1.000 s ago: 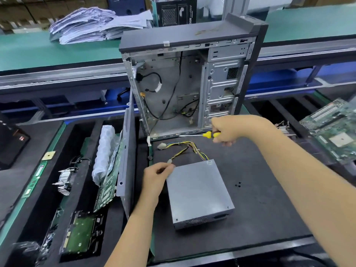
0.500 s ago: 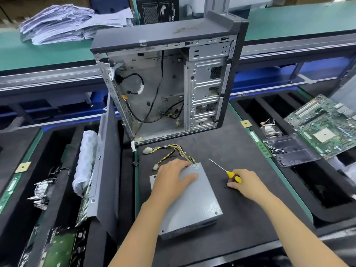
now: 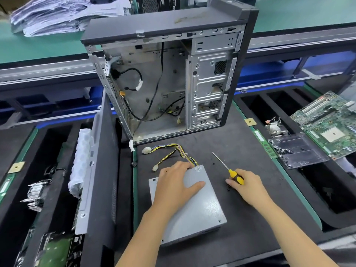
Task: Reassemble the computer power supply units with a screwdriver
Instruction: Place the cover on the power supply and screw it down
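Observation:
A grey metal power supply unit point(image 3: 194, 211) lies flat on the black foam mat point(image 3: 240, 224), its yellow and black cable bundle point(image 3: 173, 153) trailing toward the case. My left hand point(image 3: 175, 184) rests palm down on the unit's far end, fingers spread. My right hand point(image 3: 244, 185) holds a yellow-handled screwdriver point(image 3: 231, 172) just right of the unit, its thin shaft pointing up and left, and its fingertips reach down to small dark screws point(image 3: 228, 188) on the mat. The open computer case point(image 3: 169, 78) stands upright behind.
A removed side panel point(image 3: 100, 170) leans at the left beside foam slots holding a heatsink and boards. At the right lie a motherboard point(image 3: 331, 126), a clear screw tray point(image 3: 296, 151) and a RAM stick. Another tiny screw point(image 3: 213, 163) lies near the screwdriver shaft.
My right hand came down from the case with the screwdriver to the mat beside the unit. My left hand moved from the cables onto the unit's top.

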`<state>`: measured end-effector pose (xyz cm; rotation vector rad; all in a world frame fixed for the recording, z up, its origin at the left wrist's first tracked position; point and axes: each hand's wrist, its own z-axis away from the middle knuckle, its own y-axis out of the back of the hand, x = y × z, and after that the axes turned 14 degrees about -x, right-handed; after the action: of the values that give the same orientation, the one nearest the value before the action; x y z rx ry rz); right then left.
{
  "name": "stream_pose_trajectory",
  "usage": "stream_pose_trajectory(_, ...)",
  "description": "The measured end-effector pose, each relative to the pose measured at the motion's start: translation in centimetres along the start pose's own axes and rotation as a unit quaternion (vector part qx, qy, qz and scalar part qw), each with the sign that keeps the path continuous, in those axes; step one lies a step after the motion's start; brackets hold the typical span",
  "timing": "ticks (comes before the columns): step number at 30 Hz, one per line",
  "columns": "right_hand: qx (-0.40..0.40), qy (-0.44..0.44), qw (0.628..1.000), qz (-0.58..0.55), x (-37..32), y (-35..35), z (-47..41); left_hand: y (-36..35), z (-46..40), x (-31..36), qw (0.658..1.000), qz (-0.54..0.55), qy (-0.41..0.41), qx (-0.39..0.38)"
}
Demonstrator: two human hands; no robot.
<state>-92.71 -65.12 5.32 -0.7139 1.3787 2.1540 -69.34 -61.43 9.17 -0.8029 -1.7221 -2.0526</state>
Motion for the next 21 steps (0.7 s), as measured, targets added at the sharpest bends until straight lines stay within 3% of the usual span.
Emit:
stream_pose_trajectory(4, 0.025, 0.067, 0.986, -0.149, -3.3, 0.1, 1.7, -0.3, -0.4, 0.2, 1.0, -0.013, -0.014, -0.01)
stream_pose_trajectory(7, 0.081, 0.105, 0.938, -0.32, -5.2, -2.9, 5.1, -0.6, -0.3, 0.3, 1.0, -0.002, -0.013, 0.009)
stream_pose_trajectory(11, 0.182, 0.06, 0.861, -0.47, -6.1, -7.3, 8.1, -0.7, -0.3, 0.7, 0.999, 0.0, -0.009, 0.038)
stream_pose_trajectory(13, 0.212, 0.05, 0.839, -0.498, -6.7, -7.6, 7.3, -0.7, -0.3, 0.9, 0.999, 0.005, -0.009, 0.039)
stream_pose_trajectory(21, 0.245, 0.083, 0.824, -0.504, -7.1, -7.9, 6.3, -0.3, -0.2, 1.1, 1.0, 0.008, -0.005, 0.004)
